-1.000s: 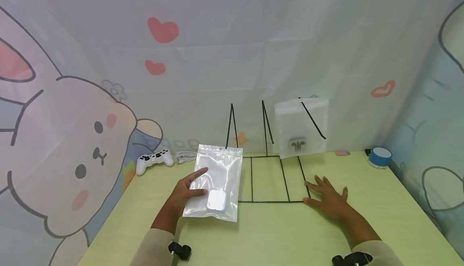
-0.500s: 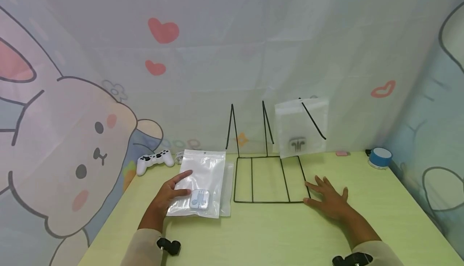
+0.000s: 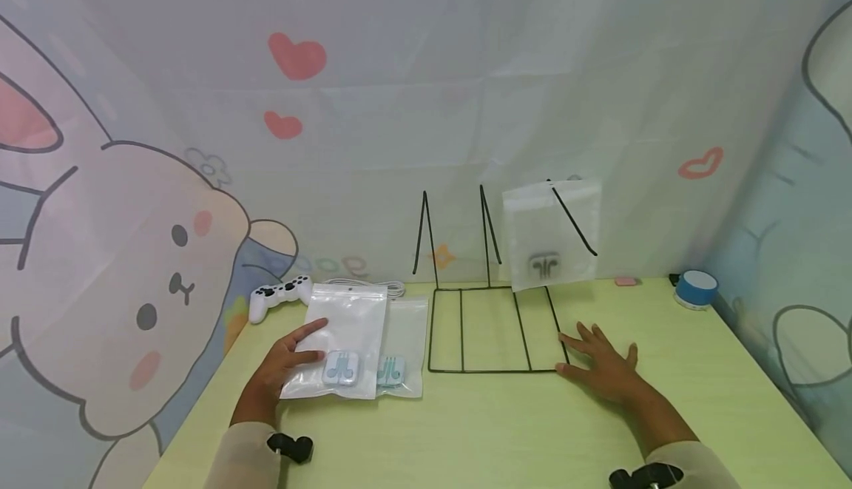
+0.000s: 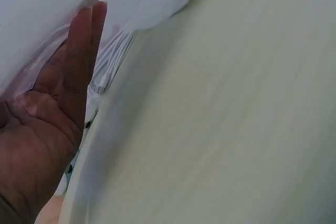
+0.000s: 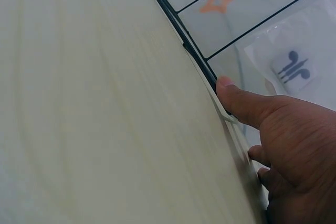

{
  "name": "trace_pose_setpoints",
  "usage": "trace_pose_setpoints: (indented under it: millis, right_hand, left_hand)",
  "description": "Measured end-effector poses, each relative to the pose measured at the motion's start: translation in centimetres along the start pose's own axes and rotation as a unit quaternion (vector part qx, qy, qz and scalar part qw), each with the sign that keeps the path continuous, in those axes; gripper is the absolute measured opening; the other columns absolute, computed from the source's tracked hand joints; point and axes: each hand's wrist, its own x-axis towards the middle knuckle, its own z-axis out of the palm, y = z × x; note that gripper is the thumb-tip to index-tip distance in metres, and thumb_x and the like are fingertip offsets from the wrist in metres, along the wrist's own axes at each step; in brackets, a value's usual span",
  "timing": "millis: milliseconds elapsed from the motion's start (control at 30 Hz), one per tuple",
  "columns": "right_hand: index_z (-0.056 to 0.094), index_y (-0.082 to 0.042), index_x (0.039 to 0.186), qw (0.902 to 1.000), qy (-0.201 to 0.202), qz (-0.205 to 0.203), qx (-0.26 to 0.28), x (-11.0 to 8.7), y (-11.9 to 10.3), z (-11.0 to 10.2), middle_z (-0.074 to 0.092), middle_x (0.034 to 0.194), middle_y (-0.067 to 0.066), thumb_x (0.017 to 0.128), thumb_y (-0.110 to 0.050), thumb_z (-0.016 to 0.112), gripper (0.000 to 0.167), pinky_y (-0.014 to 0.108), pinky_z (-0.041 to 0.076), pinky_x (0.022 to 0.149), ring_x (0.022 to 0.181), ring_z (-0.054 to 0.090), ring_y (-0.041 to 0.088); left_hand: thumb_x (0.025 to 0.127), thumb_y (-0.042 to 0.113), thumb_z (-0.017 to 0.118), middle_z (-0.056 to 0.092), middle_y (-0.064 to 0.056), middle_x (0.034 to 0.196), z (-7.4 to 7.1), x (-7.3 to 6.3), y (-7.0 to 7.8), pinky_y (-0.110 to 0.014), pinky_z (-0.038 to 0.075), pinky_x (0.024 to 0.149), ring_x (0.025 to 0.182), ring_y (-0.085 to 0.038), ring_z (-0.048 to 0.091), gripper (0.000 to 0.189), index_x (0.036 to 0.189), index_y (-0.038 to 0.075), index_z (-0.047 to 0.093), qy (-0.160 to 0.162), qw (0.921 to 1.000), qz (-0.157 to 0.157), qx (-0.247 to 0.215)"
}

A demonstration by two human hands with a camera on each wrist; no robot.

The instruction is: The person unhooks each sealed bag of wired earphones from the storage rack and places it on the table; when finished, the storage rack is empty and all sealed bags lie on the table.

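My left hand [image 3: 278,363] holds a white zip bag of earphones [image 3: 346,326] by its left side, thumb and index finger on the top face. In the left wrist view, straight fingers [image 4: 79,66] lie against the underside of the bag. A second zip bag of earphones [image 3: 407,334] lies on the table, partly covered by the first. My right hand [image 3: 602,363] rests at the right front corner of a black wire display rack [image 3: 495,371], fingers spread, thumb and fingertips touching the frame. Another earphone bag [image 3: 552,230] hangs on the rack's right hook.
Behind the bags lie a white game controller [image 3: 279,297] and a coiled white cable [image 3: 393,288]. A blue-and-white round object [image 3: 697,289] and a small pink block [image 3: 626,281] sit at the back right. Two other hooks, the left hook [image 3: 424,230] among them, project from the rack.
My left hand has moved left with its earphone bag, away from the rack, uncovering more of the second bag and the cable. The right hand stays at the rack corner.
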Motion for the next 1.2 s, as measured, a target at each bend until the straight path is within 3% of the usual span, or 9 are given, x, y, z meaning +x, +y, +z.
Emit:
trace_pose_setpoints:
  millis: [333,533,633,667,733,800,900,967,1200]
  right_hand:
    - [0.054,-0.016,0.162,0.9998,-0.015,0.007,-0.004,0.1,0.1,0.0,0.025,0.177,0.030,0.101,-0.053,0.074,0.074,0.094,-0.018,0.109,0.164,0.009,0.061]
    - [0.054,-0.016,0.162,0.9999,-0.012,0.007,-0.005,0.3,0.5,0.2,0.025,0.178,0.030,0.101,-0.053,0.073,0.074,0.093,-0.020,0.110,0.164,0.008,0.061]
    - [0.054,-0.016,0.162,0.9999,-0.011,0.006,-0.004,0.3,0.6,0.2,0.025,0.178,0.030,0.101,-0.053,0.074,0.074,0.093,-0.020,0.110,0.164,0.008,0.061]
    - [0.054,-0.016,0.162,0.9999,-0.011,0.006,-0.004,0.3,0.6,0.2,0.025,0.178,0.030,0.101,-0.053,0.074,0.074,0.093,-0.020,0.110,0.164,0.008,0.061]
    - [0.055,-0.017,0.162,0.9999,-0.011,0.006,-0.003,0.2,0.7,0.2,0.025,0.178,0.030,0.101,-0.053,0.074,0.074,0.093,-0.020,0.110,0.164,0.008,0.061]
    - [0.055,-0.017,0.162,0.9999,-0.010,0.006,-0.003,0.2,0.7,0.3,0.025,0.178,0.030,0.100,-0.053,0.074,0.074,0.093,-0.020,0.110,0.165,0.009,0.061]
    - [0.055,-0.016,0.161,0.9999,-0.011,0.007,-0.001,0.2,0.6,0.3,0.025,0.177,0.030,0.100,-0.053,0.075,0.074,0.093,-0.020,0.109,0.164,0.009,0.061]
    - [0.055,-0.016,0.161,0.9999,-0.011,0.007,0.001,0.2,0.5,0.2,0.025,0.177,0.031,0.100,-0.053,0.075,0.074,0.093,-0.020,0.109,0.164,0.008,0.061]
    - [0.055,-0.016,0.161,0.9999,-0.012,0.008,-0.003,0.1,0.3,0.1,0.025,0.177,0.031,0.100,-0.052,0.074,0.074,0.094,-0.019,0.109,0.164,0.009,0.061]
  left_hand:
    - [0.097,0.009,0.079,0.029,-0.016,0.178,-2.3,0.0,-0.4,-0.022,0.060,0.087,0.115,-0.004,0.063,0.077,0.167,0.023,0.048,-0.012,0.9991,-0.004,0.040]
    - [0.099,0.008,0.077,0.024,-0.017,0.179,-2.6,0.0,-0.5,-0.023,0.061,0.084,0.111,-0.007,0.065,0.078,0.169,0.021,0.044,-0.031,0.9990,-0.007,0.032]
    - [0.098,0.008,0.078,0.022,-0.016,0.181,-2.5,0.0,-0.5,-0.023,0.060,0.086,0.120,-0.012,0.062,0.079,0.169,0.020,0.043,-0.028,0.9987,-0.010,0.040]
    - [0.098,0.009,0.079,0.020,-0.015,0.182,-2.5,0.0,-0.4,-0.022,0.059,0.089,0.127,-0.015,0.058,0.080,0.169,0.019,0.044,-0.026,0.9984,-0.011,0.048]
    - [0.096,0.009,0.081,0.019,-0.016,0.183,-2.5,0.0,-0.4,-0.031,0.052,0.111,0.146,-0.027,0.047,0.081,0.168,0.016,0.044,-0.022,0.9974,-0.005,0.068]
    - [0.094,0.009,0.083,0.020,-0.017,0.183,-2.5,0.0,-0.2,-0.047,0.034,0.131,0.163,-0.038,0.027,0.083,0.167,0.013,0.045,-0.018,0.9956,0.002,0.092]
    - [0.089,0.010,0.087,0.021,-0.019,0.183,-2.5,0.0,0.2,-0.071,0.004,0.134,0.171,-0.046,0.004,0.088,0.166,0.009,0.046,-0.013,0.9909,0.011,0.133]
    - [0.086,0.012,0.090,0.020,-0.021,0.182,-2.4,-0.2,0.5,-0.073,0.001,0.133,0.170,-0.048,0.003,0.092,0.167,0.010,0.046,-0.008,0.9873,0.005,0.158]
    - [0.084,0.022,0.095,0.020,-0.028,0.180,-1.9,-1.0,1.2,-0.075,0.009,0.132,0.168,-0.052,0.011,0.101,0.170,0.016,0.041,-0.001,0.9703,-0.012,0.242]
